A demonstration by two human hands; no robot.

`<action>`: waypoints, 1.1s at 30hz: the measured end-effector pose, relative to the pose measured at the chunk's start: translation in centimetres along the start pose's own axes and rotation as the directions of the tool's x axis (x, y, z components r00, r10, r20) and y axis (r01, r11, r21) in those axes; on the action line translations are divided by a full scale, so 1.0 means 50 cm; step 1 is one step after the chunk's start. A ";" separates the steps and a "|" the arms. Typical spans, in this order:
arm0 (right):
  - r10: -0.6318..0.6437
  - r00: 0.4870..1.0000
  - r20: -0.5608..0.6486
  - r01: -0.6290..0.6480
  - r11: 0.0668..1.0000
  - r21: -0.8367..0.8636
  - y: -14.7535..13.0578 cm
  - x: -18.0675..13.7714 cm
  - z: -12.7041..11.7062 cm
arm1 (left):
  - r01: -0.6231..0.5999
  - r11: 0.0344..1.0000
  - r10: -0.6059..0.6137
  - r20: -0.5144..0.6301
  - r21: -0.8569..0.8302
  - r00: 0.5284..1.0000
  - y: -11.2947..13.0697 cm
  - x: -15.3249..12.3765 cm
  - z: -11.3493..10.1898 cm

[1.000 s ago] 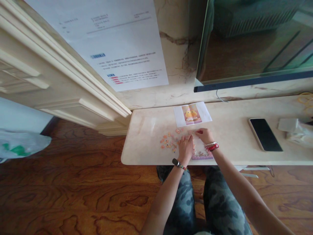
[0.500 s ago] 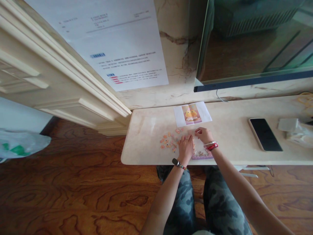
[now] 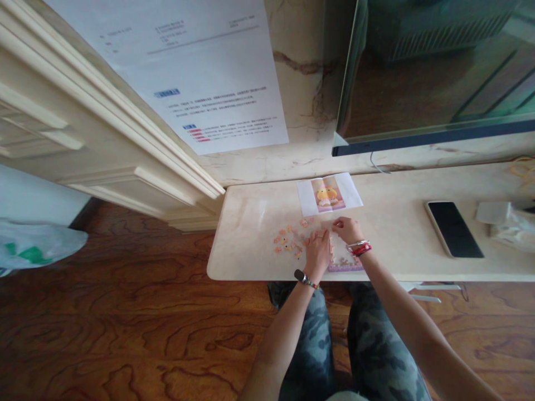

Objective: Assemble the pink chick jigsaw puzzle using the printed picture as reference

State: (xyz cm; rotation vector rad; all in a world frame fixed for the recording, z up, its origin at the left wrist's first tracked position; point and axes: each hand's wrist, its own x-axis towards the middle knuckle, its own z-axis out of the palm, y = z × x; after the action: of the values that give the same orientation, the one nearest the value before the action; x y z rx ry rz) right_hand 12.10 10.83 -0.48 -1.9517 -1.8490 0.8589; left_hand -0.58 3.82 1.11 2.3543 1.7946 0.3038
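Along the front edge of the table lies a partly assembled jigsaw puzzle (image 3: 346, 267), its lower border purple and its middle pale. My left hand (image 3: 318, 252) rests on the puzzle's left side, fingers stretched out and hiding part of it. Over the upper part, my right hand (image 3: 348, 230) has thumb and fingertips pinched together; whatever is between them is too small to make out. Loose puzzle pieces (image 3: 285, 241), orange, pink and yellow, are scattered left of my left hand. Behind the puzzle lies a creased paper with a picture of yellow figures (image 3: 328, 195).
A phone (image 3: 455, 229) lies on the pale table (image 3: 246, 245) to the right, with a white box (image 3: 493, 213) and plastic wrapping beyond. A printed sheet (image 3: 217, 100) hangs on the wall, beside a dark screen (image 3: 426, 83). A plastic bag (image 3: 42, 245) is at far left.
Hardly anything differs. Both hands keep their places on the puzzle, with only a slight shift of the right fingers.
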 end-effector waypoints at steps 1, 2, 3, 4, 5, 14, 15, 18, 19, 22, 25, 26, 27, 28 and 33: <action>0.000 1.000 0.014 0.001 1.000 -0.028 -0.002 0.002 -0.003 | 0.002 1.000 -0.002 0.000 0.003 1.000 0.001 0.000 0.000; -0.001 1.000 0.026 0.002 0.999 -0.046 -0.004 0.005 -0.005 | 0.004 1.000 -0.004 -0.004 0.006 1.000 0.001 0.001 0.000; -0.002 0.999 0.036 0.004 0.998 -0.056 -0.006 0.007 -0.008 | 0.005 1.000 -0.005 -0.008 0.008 1.000 0.002 0.001 0.000; -0.003 0.999 0.044 0.006 0.998 -0.061 -0.008 0.009 -0.010 | 0.006 1.000 -0.006 -0.011 0.009 1.000 0.002 0.001 -0.001; -0.005 0.999 0.050 0.008 0.998 -0.063 -0.010 0.011 -0.012 | 0.007 1.000 -0.007 -0.011 0.010 1.000 0.003 0.002 -0.001; -0.009 0.995 0.104 0.020 0.994 -0.106 -0.021 0.028 -0.011 | 0.027 0.999 -0.028 0.024 0.041 0.999 0.010 0.006 -0.003; -0.010 0.995 0.102 0.022 0.993 -0.116 -0.018 0.033 -0.011 | 0.027 0.999 -0.028 0.024 0.044 0.999 0.010 0.006 -0.003; -0.016 0.995 0.097 0.030 0.989 -0.144 -0.011 0.051 -0.014 | 0.025 0.998 -0.027 0.028 0.052 0.999 0.010 0.006 0.000; -0.020 0.995 0.097 0.034 0.988 -0.150 -0.010 0.057 -0.016 | 0.024 0.998 -0.026 0.028 0.054 0.999 0.010 0.006 0.001; -0.034 0.994 0.101 0.049 0.987 -0.154 -0.012 0.073 -0.022 | 0.022 0.998 -0.023 0.020 0.057 1.000 0.010 0.006 0.003; -0.049 0.994 0.094 0.062 0.988 -0.141 -0.018 0.073 -0.030 | 0.030 0.998 -0.030 0.007 0.056 1.000 0.013 0.006 0.003; -0.054 0.995 0.087 0.066 0.989 -0.134 -0.018 0.068 -0.033 | 0.035 0.998 -0.036 0.004 0.051 0.999 0.015 0.006 0.002; -0.059 0.995 0.078 0.069 0.990 -0.126 -0.015 0.061 -0.037 | 0.041 0.998 -0.041 0.003 0.042 0.999 0.016 0.005 0.001; -0.063 0.996 0.068 0.070 0.990 -0.118 -0.010 0.051 -0.041 | 0.046 0.998 -0.046 0.003 0.030 0.999 0.017 0.005 0.000; -0.029 0.999 -0.037 0.034 0.992 0.120 0.069 -0.028 -0.067 | 0.093 0.994 -0.094 -0.012 -0.065 0.996 0.014 0.008 -0.006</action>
State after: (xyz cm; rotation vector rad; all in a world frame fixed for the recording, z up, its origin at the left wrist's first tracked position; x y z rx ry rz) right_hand 16.91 9.63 0.33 -1.8479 -1.7609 0.8997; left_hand 0.09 4.03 1.58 2.2228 1.8657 0.3622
